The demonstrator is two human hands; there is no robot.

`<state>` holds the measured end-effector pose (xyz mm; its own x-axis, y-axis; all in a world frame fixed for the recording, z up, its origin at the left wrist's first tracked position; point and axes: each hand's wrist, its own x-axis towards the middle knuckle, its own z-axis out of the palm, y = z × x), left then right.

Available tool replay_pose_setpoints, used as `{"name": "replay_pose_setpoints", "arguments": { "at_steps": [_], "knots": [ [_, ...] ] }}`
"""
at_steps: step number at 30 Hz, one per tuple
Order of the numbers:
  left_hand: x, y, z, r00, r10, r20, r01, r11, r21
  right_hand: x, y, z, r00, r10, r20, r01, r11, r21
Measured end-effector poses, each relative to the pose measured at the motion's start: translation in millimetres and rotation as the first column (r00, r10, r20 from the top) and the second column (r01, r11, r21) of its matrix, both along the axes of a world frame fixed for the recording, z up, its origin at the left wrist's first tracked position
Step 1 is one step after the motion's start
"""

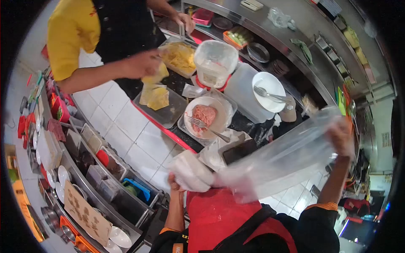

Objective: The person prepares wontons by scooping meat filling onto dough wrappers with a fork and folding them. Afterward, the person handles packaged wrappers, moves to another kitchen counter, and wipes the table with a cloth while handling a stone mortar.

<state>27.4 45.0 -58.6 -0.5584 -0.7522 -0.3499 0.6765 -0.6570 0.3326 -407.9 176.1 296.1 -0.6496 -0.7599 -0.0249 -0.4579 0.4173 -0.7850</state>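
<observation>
My left hand (176,184) is closed on a white block-like package (190,170) in front of my red apron. My right hand (341,138), smeared by motion, is raised at the right and grips the end of a large clear plastic bag (280,156). The bag stretches down from it toward the package; its lower end is blurred. Just beyond the package, a white plate (219,126) holds raw minced meat (205,113) with a fork (206,128) lying across it.
A co-worker's blurred hand (145,64) is above yellow sheets (157,98) on a tray (168,116). Behind the meat stand a white tub (216,63) and a bowl with forks (268,86). Metal counters run along the left and the back.
</observation>
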Motion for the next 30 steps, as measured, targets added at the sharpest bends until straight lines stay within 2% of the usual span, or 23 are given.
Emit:
{"name": "replay_pose_setpoints", "arguments": {
  "at_steps": [1,2,3,4,5,8,10,12,13,15,16,18,19,21,22,23,24,26,28,29,30],
  "knots": [
    [16,2,-2,0.988,0.073,0.138,-0.075,0.997,0.01,8,-25,-10,0.949,0.31,-0.065,-0.3,0.946,0.122],
    [36,0,-16,0.97,0.105,0.219,-0.105,0.994,-0.009,18,-29,-34,0.978,0.205,0.026,-0.205,0.948,0.243],
    [57,0,-36,0.945,0.141,0.297,-0.138,0.99,-0.032,18,-39,-70,0.959,0.263,0.106,-0.28,0.938,0.203],
    [82,2,-50,0.942,0.148,0.303,-0.15,0.988,-0.016,25,-48,-105,0.953,0.272,0.136,-0.292,0.943,0.16],
    [99,2,-57,0.937,0.156,0.311,-0.164,0.987,-0.003,34,-58,-128,0.921,0.274,0.278,-0.329,0.928,0.175],
    [113,-1,-24,0.926,0.192,0.324,-0.179,0.981,-0.07,43,-75,-224,0.888,0.306,0.343,-0.371,0.918,0.143],
    [125,6,-25,0.93,0.21,0.301,-0.184,0.976,-0.113,43,-80,-261,0.873,0.297,0.388,-0.377,0.914,0.148],
    [129,15,-22,0.943,0.233,0.236,-0.196,0.966,-0.17,39,-84,-284,0.93,0.365,0.031,-0.357,0.885,0.3],
    [118,17,-11,0.943,0.229,0.241,-0.192,0.967,-0.168,37,-88,-290,0.932,0.361,0.035,-0.355,0.885,0.301],
    [99,17,5,0.923,0.251,0.293,-0.15,0.933,-0.328,36,-96,-297,0.811,0.45,-0.374,-0.372,0.89,0.263],
    [96,15,-2,0.925,0.245,0.29,-0.143,0.933,-0.33,39,-101,-298,0.781,0.44,-0.444,-0.366,0.898,0.245],
    [86,11,-23,0.854,0.096,0.511,-0.019,0.988,-0.154,43,-107,-304,0.79,0.382,-0.48,-0.308,0.924,0.228],
    [62,8,-10,0.859,0.094,0.503,-0.016,0.987,-0.157,43,-110,-305,0.793,0.333,-0.509,-0.26,0.942,0.211],
    [-2,8,33,0.618,0.031,0.786,0.311,0.908,-0.28,45,-109,-304,0.81,0.347,-0.474,-0.249,0.933,0.259],
    [-4,18,6,0.885,-0.118,0.449,0.188,0.976,-0.114,47,-108,-306,0.786,0.302,-0.539,-0.239,0.953,0.187],
    [-3,27,-21,0.989,-0.145,0.01,0.144,0.985,0.099,50,-106,-308,0.761,0.253,-0.597,-0.234,0.966,0.112],
    [-16,26,-27,0.975,-0.183,-0.124,0.2,0.97,0.139,55,-100,-297,0.762,0.255,-0.596,-0.237,0.965,0.11],
    [-34,32,-22,0.954,-0.261,-0.149,0.277,0.956,0.098,68,-70,-264,0.701,0.176,-0.691,-0.334,0.937,-0.101],
    [-39,36,-19,0.939,-0.301,-0.167,0.317,0.945,0.08,65,-20,-282,0.709,0.428,-0.56,-0.463,0.882,0.088],
    [-38,37,-17,0.936,-0.312,-0.166,0.327,0.942,0.073,69,-15,-277,0.711,0.429,-0.557,-0.464,0.882,0.087],
    [-35,37,-14,0.933,-0.32,-0.164,0.333,0.941,0.062,71,-11,-267,0.634,0.62,-0.463,-0.561,0.78,0.276]
  ]
}}
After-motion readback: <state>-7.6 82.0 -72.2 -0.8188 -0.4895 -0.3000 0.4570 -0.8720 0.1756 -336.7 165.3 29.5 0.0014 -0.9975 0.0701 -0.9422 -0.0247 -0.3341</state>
